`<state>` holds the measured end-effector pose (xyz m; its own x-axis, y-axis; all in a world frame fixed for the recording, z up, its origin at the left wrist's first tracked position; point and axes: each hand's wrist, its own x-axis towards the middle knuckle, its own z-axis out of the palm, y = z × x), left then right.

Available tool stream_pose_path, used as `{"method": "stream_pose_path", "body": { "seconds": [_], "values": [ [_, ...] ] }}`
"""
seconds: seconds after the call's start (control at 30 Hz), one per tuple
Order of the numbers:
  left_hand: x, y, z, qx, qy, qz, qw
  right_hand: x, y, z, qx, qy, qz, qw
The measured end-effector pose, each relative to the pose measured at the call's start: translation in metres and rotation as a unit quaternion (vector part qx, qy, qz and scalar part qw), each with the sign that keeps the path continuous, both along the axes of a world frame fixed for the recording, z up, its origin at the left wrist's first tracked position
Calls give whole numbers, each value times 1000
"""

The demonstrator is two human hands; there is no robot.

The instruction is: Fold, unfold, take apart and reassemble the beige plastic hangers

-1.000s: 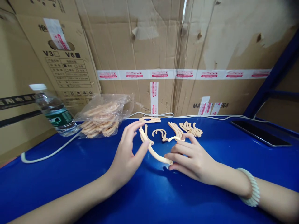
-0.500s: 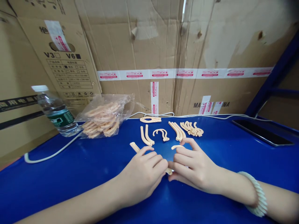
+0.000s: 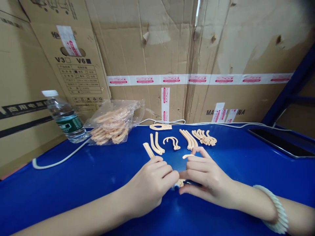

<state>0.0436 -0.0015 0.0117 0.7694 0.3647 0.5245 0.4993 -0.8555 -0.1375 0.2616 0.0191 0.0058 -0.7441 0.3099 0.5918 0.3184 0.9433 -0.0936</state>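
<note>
My left hand [image 3: 155, 183] is closed round a beige plastic hanger arm [image 3: 148, 150], whose far end sticks out above the knuckles. My right hand [image 3: 206, 178] is closed too, with the curved tip of a beige hanger hook [image 3: 187, 156] showing by its index finger. Between the two hands a small beige joint part [image 3: 181, 183] shows at the fingertips; the fingers hide most of it. Beyond the hands lie two loose hanger arms [image 3: 155, 144], a pair of hooks [image 3: 173, 142], several stacked arms [image 3: 189, 139] and a cluster of hooks [image 3: 204, 137].
A clear bag [image 3: 112, 126] of beige parts and a water bottle [image 3: 67, 119] are at the left. Behind the parts lies a folded hanger [image 3: 160, 127]. A phone [image 3: 278, 142] lies at the right. Cardboard [image 3: 147, 101] walls the blue table's [image 3: 81, 183] back, with a white cable [image 3: 59, 163] along it.
The view has shifted slightly, so everything sits a little further right. My hands stay together; the protruding hanger arm stands steeper, and the joint part between my fingertips shows more.
</note>
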Motion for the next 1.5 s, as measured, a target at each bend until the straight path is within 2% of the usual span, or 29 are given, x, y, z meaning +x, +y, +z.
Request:
{"method": "stream_pose_path", "body": {
  "seconds": [0.57,0.67,0.77,0.9,1.03,1.2,1.37,1.5],
  "values": [
    [-2,2,0,39,7,-19,999,-2,-2,-1,-47,18,3,999],
    [-3,1,4,72,12,-27,997,-2,-1,0,-80,47,12,996],
    [-5,-1,10,101,0,-29,994,2,5,1,-131,96,-7,987],
    [-12,4,15,68,-31,-25,997,8,17,5,-119,145,-38,981],
    [-24,24,8,6,-32,19,999,10,21,7,-156,155,-41,975],
    [-36,44,-2,-107,-38,150,982,10,20,5,-179,158,-43,970],
    [-38,47,-8,-130,-69,182,972,10,22,4,-184,160,-48,969],
    [-37,46,-12,-140,-99,198,965,11,24,4,-154,144,-63,975]
  ]
}}
